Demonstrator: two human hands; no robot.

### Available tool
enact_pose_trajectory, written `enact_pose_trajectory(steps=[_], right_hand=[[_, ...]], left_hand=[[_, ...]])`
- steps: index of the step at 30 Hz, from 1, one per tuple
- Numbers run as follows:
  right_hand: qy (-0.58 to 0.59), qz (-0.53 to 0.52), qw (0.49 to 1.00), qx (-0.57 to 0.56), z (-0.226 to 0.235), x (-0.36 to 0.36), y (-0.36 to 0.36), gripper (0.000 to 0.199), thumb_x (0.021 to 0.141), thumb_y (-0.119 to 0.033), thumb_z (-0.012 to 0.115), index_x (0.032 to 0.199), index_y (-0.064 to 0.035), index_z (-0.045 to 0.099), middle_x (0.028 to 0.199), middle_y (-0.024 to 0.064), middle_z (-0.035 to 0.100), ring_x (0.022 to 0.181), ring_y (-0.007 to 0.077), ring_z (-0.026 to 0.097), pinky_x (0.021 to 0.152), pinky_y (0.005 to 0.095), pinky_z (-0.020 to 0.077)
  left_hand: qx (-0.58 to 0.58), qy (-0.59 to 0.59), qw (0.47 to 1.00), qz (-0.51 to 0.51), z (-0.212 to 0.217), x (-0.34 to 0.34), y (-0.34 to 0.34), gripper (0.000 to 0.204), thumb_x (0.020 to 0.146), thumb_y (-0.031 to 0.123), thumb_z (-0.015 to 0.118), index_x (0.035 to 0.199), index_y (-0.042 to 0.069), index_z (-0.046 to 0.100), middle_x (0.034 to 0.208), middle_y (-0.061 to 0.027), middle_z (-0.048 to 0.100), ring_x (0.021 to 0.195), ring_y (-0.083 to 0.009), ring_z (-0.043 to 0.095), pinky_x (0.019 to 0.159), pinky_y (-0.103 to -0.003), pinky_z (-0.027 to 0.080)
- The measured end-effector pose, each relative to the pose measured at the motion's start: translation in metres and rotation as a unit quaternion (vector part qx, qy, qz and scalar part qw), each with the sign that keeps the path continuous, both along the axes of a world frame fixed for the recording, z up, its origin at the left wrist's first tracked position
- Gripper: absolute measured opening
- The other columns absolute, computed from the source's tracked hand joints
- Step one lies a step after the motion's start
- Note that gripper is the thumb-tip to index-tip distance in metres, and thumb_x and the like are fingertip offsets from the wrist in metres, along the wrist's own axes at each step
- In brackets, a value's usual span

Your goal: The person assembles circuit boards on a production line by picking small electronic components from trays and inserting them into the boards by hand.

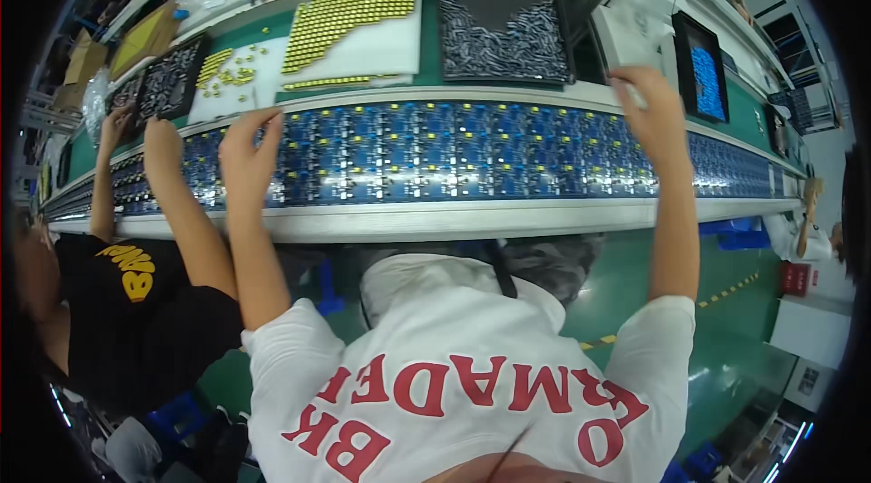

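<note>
While both arms stretch up the frame, the left hand [243, 156] lies flat, fingers spread, on the blue circuit boards [454, 161] running left to right; the right hand [646, 107], upper right, pinches something small and pale.

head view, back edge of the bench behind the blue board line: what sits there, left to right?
Black tray of dark parts → white sheet with scattered yellow parts → white sheet with rows of yellow parts → large black tray of grey parts → small black tray of blue parts.
</note>
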State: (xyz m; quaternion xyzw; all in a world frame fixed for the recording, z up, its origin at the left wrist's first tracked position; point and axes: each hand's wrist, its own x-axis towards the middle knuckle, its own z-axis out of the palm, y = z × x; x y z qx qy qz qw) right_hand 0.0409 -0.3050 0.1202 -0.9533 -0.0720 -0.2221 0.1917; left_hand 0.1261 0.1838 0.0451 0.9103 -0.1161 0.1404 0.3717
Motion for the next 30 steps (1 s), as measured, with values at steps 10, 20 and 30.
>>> enact_pose_trajectory(steps=[10, 20, 30], right_hand=[[0.059, 0.070, 0.996, -0.010, -0.087, 0.181, 0.240, 0.015, 0.081, -0.010, 0.062, 0.087, -0.0031, 0.073, 0.089, 0.0209, 0.071, 0.083, 0.0356, 0.070, 0.074, 0.0452, 0.0568], [-0.130, -0.006, 0.991, 0.023, -0.128, 0.205, 0.243, 0.011, 0.073, -0.012, 0.063, 0.075, -0.0039, 0.071, 0.082, 0.0157, 0.066, 0.083, 0.0335, 0.065, 0.074, 0.0442, 0.0522], [-0.139, 0.036, 0.990, 0.012, -0.084, 0.148, 0.190, 0.011, 0.077, -0.015, 0.063, 0.076, -0.0062, 0.069, 0.085, 0.0103, 0.067, 0.083, 0.0288, 0.065, 0.076, 0.0414, 0.0531]], left_hand=[[0.168, -0.178, 0.961, -0.128, -0.011, 0.127, -0.082, 0.027, 0.087, 0.009, 0.059, 0.112, 0.003, 0.070, 0.112, -0.0207, 0.067, 0.102, -0.0400, 0.062, 0.090, -0.047, 0.049], [0.199, -0.256, 0.924, -0.204, -0.036, 0.154, -0.101, 0.024, 0.092, 0.014, 0.058, 0.107, -0.001, 0.068, 0.105, -0.0200, 0.068, 0.091, -0.0395, 0.063, 0.079, -0.047, 0.050], [0.320, -0.242, 0.907, -0.124, -0.023, 0.142, -0.105, 0.018, 0.091, 0.019, 0.061, 0.097, 0.004, 0.071, 0.103, -0.0095, 0.069, 0.100, -0.0308, 0.062, 0.089, -0.044, 0.045]])
